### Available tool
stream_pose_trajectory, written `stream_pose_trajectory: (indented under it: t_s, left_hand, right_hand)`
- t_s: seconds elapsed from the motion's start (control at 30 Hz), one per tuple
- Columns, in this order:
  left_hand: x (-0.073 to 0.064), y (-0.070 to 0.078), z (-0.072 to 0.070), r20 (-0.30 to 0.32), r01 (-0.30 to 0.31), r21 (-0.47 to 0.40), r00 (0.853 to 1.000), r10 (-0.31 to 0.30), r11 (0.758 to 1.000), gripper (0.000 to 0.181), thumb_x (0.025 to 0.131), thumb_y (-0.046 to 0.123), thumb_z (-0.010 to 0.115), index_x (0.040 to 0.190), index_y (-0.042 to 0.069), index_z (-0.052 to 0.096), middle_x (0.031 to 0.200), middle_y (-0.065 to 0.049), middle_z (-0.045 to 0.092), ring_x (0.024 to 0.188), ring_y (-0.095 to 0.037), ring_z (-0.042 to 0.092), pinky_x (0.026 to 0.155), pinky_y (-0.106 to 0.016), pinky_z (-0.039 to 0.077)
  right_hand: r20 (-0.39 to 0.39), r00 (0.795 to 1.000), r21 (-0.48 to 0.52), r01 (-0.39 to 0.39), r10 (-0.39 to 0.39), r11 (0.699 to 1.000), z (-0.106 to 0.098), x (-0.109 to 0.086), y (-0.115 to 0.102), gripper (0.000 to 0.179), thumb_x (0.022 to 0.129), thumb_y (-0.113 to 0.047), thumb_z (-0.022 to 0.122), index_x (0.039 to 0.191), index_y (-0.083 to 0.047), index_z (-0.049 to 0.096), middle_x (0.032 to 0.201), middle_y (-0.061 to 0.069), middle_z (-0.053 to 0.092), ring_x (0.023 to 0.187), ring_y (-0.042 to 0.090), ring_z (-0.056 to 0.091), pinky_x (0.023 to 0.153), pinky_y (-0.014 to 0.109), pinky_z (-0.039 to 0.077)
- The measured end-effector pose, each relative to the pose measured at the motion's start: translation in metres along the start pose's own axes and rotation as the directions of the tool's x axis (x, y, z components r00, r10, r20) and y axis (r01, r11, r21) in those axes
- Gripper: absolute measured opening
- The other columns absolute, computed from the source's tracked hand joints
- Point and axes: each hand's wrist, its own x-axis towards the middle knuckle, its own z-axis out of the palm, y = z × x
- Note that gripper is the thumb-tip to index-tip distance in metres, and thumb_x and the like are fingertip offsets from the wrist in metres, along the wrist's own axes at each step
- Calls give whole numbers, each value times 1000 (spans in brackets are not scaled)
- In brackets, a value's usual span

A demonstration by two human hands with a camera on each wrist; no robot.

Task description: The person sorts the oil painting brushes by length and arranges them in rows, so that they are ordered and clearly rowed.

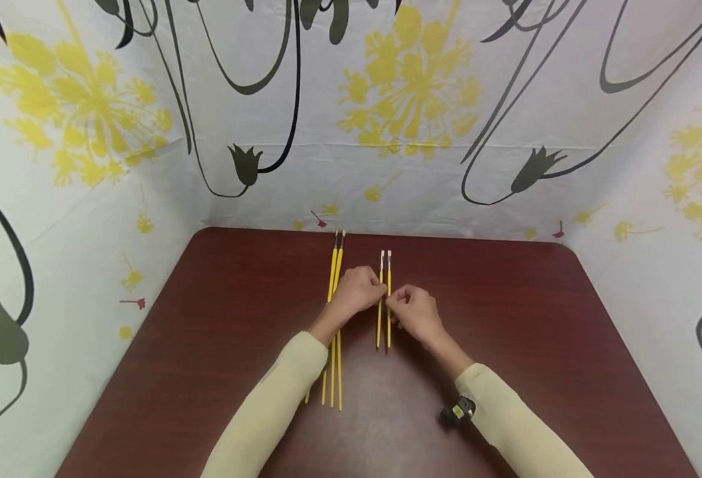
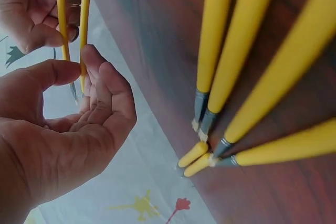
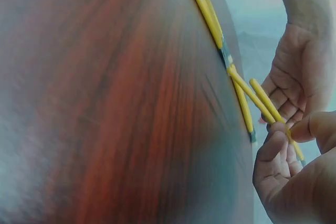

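Two yellow-handled paintbrushes are side by side near the middle of the table, pale bristles toward the back wall. My left hand (image 1: 359, 289) pinches the left paintbrush (image 1: 378, 325) between thumb and fingertips. Close beside it, my right hand (image 1: 416, 311) pinches the right paintbrush (image 1: 389, 279). In the left wrist view, the left thumb (image 2: 63, 70) presses against a handle. From the right wrist view, the right fingers (image 3: 270, 148) are curled at the other handle. Whether the two brushes touch the table I cannot tell.
Several longer yellow paintbrushes (image 1: 333, 265) lie on the dark red-brown table (image 1: 237, 299), partly hidden under the left forearm. White cloth (image 1: 327, 119) with flower prints surrounds the table's back and sides. A small black device (image 1: 459, 410) sits at the right wrist.
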Motion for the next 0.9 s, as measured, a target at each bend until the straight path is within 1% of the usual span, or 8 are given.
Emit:
stream_pose_trajectory:
  t_s: [0.1,0.17,0.3,0.37,0.5,0.63,0.73,0.9]
  left_hand:
    - [-7,-4,-3,9,2,26,1000,-2,1000,44,96,25,66,54,15,59,47,4,55,43,-9,37,46,-24,28]
    - [-13,-6,-4,26,0,35,1000,-1,999,38,96,27,67,60,13,70,55,0,69,45,-9,45,47,-24,31]
    - [-26,-10,-7,66,-14,31,998,12,999,31,94,28,68,70,10,77,66,-4,77,48,-10,52,48,-24,34]
    - [-32,-13,-9,80,-26,24,996,24,999,31,93,27,68,70,8,76,65,-5,77,46,-10,50,47,-24,33]
    - [-44,-21,-11,93,-36,36,995,32,999,36,91,25,67,58,11,67,62,-6,75,42,-9,43,44,-24,28]
    - [-55,-28,-12,116,-3,107,993,-9,994,41,87,29,65,48,18,58,58,-6,73,40,-11,45,42,-25,24]
    - [-60,-33,-12,129,14,164,991,-36,986,42,86,31,64,46,20,57,54,-4,70,41,-13,48,42,-26,24]
    - [-69,-39,-11,116,18,217,992,-44,976,43,85,32,63,46,23,48,42,7,47,41,-10,35,43,-27,22]
  right_hand:
    - [26,1000,-3,-3,3,1000,3,-6,-1,11,90,-18,67,92,-7,70,69,7,71,57,16,65,56,30,56]
    - [44,999,-13,-8,9,1000,5,-10,-1,10,90,-18,68,91,-8,71,68,5,71,57,17,66,55,30,56]
    - [75,997,-33,-23,25,999,8,-18,-2,10,89,-19,70,88,-9,72,68,6,73,56,18,66,51,30,53]
    - [85,996,-50,-29,33,998,9,-21,-3,9,88,-20,70,87,-11,72,67,6,73,56,19,66,49,29,51]
    - [88,995,-104,-31,41,994,14,-28,-3,10,86,-23,71,84,-14,72,64,3,71,55,19,67,49,27,46]
    - [97,995,-169,-11,28,985,18,-35,-3,12,86,-25,73,81,-14,72,60,1,69,50,16,64,48,27,47]
    - [125,992,-202,4,22,979,20,-41,-6,15,87,-27,74,78,-15,71,59,2,68,48,17,63,48,28,48]
    - [185,982,-217,14,27,976,28,-50,-8,21,89,-30,75,75,-16,71,56,2,67,45,17,63,47,29,48]
